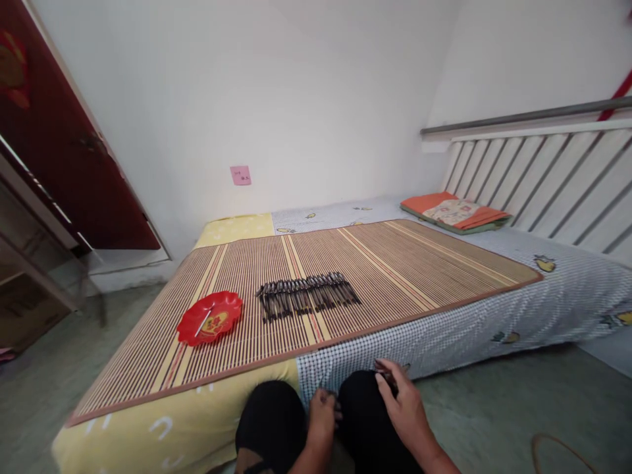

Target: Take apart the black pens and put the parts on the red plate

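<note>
My left hand [322,416] is between my knees, its fingers curled closed. Whatever it may hold is hidden and blurred. My right hand [405,407] rests by my right knee [363,405], thumb and fingers bent toward each other around something small and dark that I cannot make out. Beyond my hands, several slim dark sticks with thicker, shiny ends [309,293] lie side by side in a row on the striped mat [385,270]. To their left sits a red scalloped tray [230,332] with a thin white stick [203,321] in it.
The mat covers a bed with a checked and yellow sheet [464,345]. A folded orange and green cloth [454,210] lies at the far right, beside a white slatted headboard [553,178]. A pink note [240,175] is on the wall. A dark red door [74,145] stands left.
</note>
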The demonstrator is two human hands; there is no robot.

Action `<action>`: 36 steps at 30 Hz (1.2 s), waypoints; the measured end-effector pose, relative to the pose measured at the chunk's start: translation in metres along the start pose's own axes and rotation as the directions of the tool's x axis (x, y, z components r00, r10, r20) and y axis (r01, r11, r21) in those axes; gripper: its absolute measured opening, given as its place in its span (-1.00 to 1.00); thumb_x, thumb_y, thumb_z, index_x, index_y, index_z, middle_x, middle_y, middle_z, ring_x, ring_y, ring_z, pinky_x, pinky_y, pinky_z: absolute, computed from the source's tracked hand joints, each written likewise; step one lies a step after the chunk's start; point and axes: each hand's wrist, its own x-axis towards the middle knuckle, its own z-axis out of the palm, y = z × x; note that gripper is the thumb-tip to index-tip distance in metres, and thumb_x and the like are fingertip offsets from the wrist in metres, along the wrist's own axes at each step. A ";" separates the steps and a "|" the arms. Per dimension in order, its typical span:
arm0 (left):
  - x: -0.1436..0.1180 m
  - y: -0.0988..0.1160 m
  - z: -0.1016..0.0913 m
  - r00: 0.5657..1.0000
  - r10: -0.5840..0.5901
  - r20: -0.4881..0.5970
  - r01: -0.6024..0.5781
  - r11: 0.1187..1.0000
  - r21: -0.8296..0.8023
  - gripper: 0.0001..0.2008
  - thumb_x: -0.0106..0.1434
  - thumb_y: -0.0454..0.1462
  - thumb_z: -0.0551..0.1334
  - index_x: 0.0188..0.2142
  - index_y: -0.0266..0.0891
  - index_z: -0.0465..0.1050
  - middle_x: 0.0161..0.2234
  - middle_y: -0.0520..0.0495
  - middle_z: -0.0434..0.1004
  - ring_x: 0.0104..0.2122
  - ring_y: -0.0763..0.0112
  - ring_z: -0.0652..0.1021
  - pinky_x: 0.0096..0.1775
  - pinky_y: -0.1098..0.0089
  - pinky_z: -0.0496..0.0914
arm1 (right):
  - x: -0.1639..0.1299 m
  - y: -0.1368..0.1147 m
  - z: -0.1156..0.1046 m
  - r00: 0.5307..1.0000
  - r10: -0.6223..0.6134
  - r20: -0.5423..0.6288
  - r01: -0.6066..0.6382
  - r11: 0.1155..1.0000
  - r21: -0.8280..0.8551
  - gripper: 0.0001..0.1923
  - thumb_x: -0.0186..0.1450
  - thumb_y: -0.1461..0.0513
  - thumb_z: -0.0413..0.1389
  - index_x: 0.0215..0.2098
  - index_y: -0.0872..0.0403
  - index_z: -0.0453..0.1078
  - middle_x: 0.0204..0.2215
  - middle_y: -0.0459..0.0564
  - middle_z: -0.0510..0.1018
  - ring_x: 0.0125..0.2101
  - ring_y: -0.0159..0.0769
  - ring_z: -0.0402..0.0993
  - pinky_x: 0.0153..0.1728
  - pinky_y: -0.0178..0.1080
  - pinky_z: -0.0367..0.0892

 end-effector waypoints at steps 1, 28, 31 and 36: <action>-0.002 -0.001 0.004 0.999 -0.010 0.053 0.010 1.000 -0.001 -0.69 0.02 -0.09 0.36 -0.50 -0.16 0.26 -0.61 0.09 0.33 -0.61 0.39 0.42 -0.53 0.42 0.26 | 0.001 0.001 0.000 1.000 -0.006 0.008 0.006 1.000 -0.015 -0.64 0.30 0.04 0.04 -0.06 0.04 0.47 -0.11 0.11 0.64 -0.07 -0.08 0.57 0.02 -0.06 0.43; -0.075 0.013 -0.059 0.779 -0.054 0.625 -0.333 0.808 0.485 -0.84 0.10 -0.11 0.35 -0.48 -0.13 0.57 -0.51 0.01 0.57 -0.54 0.31 0.48 -0.47 0.37 0.31 | -0.044 0.063 -0.062 0.882 0.461 0.096 -0.460 0.887 -0.033 -0.43 0.03 -0.17 0.09 -0.25 0.06 0.59 -0.47 0.09 0.66 -0.43 -0.02 0.59 -0.40 -0.12 0.48; -0.077 0.006 -0.057 0.830 -0.009 0.557 -0.345 0.778 0.526 -0.92 0.08 -0.20 0.33 -0.41 -0.10 0.60 -0.46 -0.03 0.60 -0.47 0.21 0.53 -0.38 0.30 0.39 | -0.031 0.038 -0.045 0.917 0.398 0.004 -0.398 0.916 0.055 -0.37 0.13 -0.15 0.06 -0.07 0.12 0.51 -0.43 0.06 0.64 -0.45 -0.11 0.57 -0.41 -0.16 0.47; -0.098 0.033 -0.063 0.877 0.271 0.398 -0.448 0.762 0.469 -0.82 0.13 -0.31 0.28 -0.27 -0.09 0.61 -0.28 -0.12 0.64 -0.24 0.12 0.59 -0.14 0.26 0.43 | -0.022 -0.024 -0.017 0.978 0.198 0.063 -0.206 0.961 0.183 -0.52 0.31 -0.06 0.05 0.00 0.10 0.44 -0.42 0.01 0.60 -0.47 -0.24 0.52 -0.36 -0.25 0.45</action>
